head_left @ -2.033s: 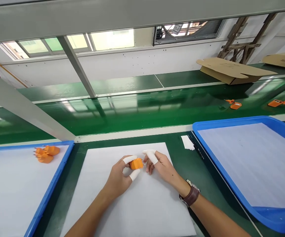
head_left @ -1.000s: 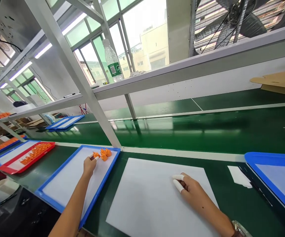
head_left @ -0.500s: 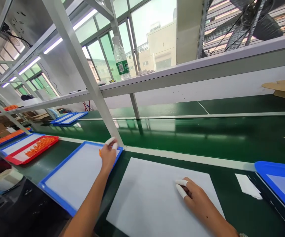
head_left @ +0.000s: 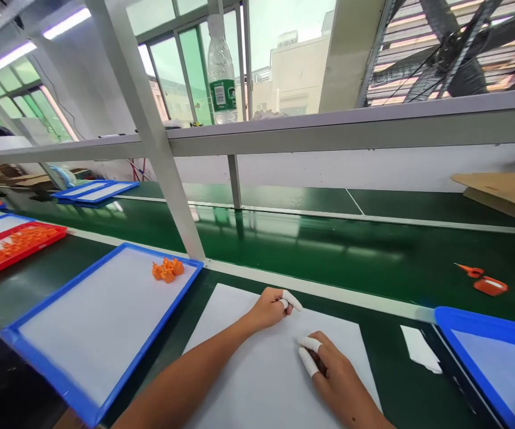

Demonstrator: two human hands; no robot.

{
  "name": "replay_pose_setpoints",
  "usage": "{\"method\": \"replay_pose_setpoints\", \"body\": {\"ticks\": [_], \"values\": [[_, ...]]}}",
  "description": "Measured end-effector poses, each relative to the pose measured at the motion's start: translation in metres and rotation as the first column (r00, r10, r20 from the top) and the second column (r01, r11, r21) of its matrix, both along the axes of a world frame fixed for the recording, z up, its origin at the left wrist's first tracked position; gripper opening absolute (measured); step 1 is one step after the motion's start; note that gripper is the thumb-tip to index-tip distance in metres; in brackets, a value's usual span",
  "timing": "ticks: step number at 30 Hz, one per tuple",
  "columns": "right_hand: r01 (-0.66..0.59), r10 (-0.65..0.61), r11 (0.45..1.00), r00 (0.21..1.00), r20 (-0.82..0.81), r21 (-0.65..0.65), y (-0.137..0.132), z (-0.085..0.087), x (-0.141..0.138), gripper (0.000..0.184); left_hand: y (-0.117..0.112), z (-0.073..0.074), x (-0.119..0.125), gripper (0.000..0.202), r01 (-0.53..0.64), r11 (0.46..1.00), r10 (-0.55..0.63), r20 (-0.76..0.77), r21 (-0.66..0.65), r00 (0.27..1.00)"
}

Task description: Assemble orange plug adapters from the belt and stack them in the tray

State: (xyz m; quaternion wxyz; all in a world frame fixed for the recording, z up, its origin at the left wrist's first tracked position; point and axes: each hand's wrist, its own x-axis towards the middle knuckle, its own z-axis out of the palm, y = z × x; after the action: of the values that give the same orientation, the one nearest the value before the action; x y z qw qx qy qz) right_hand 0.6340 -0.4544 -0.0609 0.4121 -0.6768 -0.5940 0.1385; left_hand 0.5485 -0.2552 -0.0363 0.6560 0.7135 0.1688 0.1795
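My left hand (head_left: 276,307) is over the far part of a white sheet (head_left: 257,381), its index finger stretched out and nothing visible in it. My right hand (head_left: 331,369) hovers or rests over the sheet's right side, thumb and index finger close together in a pinch; whatever they may hold is hidden. White finger covers sit on the thumb and index finger of both hands. Left of the sheet lies a blue-rimmed tray (head_left: 145,351) with a white base. A small cluster of orange pieces (head_left: 168,270) lies in its far right corner.
A red tray (head_left: 43,243) of orange pieces stands at far left. Rightward are white paper scraps (head_left: 420,348), another blue tray (head_left: 484,319), orange-handled snips (head_left: 471,270) and an orange-red item (head_left: 490,286). A metal post (head_left: 168,179) and shelf (head_left: 328,128) rise behind the sheet.
My left hand has moved right, from the blue-rimmed tray's far corner to above the white sheet, uncovering the orange cluster. My right hand keeps its pinch. The view has turned slightly.
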Motion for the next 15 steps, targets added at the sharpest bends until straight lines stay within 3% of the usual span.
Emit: {"method": "replay_pose_setpoints", "body": {"ticks": [6,9,15], "values": [[0.018,-0.018,1.0,0.978,0.206,0.004,0.002,0.012,-0.007,0.029,0.008,0.008,-0.01,0.027,0.115,0.986,-0.109,0.063,-0.119,0.992],[0.044,-0.04,0.999,0.973,0.229,-0.012,0.003,0.013,-0.007,0.027,0.01,0.01,-0.011,0.023,0.194,0.979,-0.192,0.029,-0.066,0.981],[0.046,-0.031,0.997,0.971,0.235,-0.059,0.002,0.014,-0.003,0.027,0.01,0.005,-0.006,0.029,0.171,0.985,-0.173,-0.118,-0.028,0.978]]}}
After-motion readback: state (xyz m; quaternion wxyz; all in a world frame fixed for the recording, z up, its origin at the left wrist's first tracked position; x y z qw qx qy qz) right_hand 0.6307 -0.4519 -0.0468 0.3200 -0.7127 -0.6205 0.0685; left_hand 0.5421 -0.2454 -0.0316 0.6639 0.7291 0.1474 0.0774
